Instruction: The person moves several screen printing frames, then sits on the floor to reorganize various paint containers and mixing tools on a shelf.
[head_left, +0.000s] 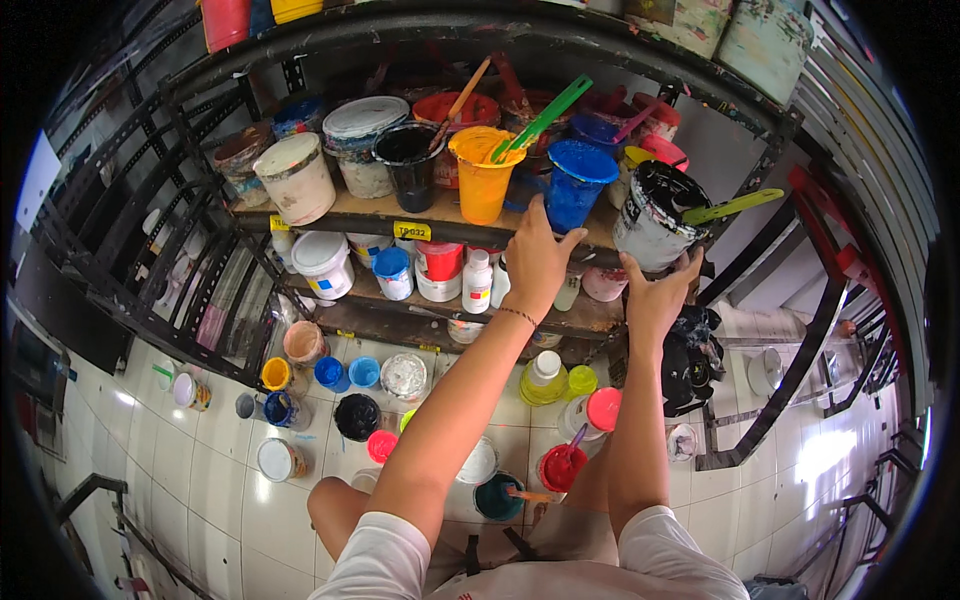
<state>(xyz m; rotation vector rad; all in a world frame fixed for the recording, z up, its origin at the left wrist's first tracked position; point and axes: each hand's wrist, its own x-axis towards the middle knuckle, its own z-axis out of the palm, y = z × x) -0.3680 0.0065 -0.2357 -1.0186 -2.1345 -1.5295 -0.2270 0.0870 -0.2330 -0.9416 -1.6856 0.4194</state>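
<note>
**My hands up at the paint shelf**

The big black metal rack (200,150) stands in front of me. It has wooden shelves, so many pots can sit in rows where I can reach them. The top shelf board (350,212) is right under my fingertips.

My right hand (655,295) is up under the white bucket with the black, messy lid (652,215). My fingers spread wide and press on its bottom and side, because it looks big and heavy and it sticks out past the shelf edge. A light green stick (735,206) lies across its top, pointing away from my fingers.

My left hand (535,262) is flat and loose. Its fingers point up and touch the blue cup (577,185), just above them. I am not squeezing it; I think I am only steadying it. I cannot tell if my thumb is behind it.

Just left of those fingers is the orange cup (482,172) with a green stick (545,117) standing in it, ready to stir. Next comes the black pot (410,165).

Far below my fingers, small pots sit on the white tile floor (190,450), like the yellow bottle (543,380) by my arm.
</note>
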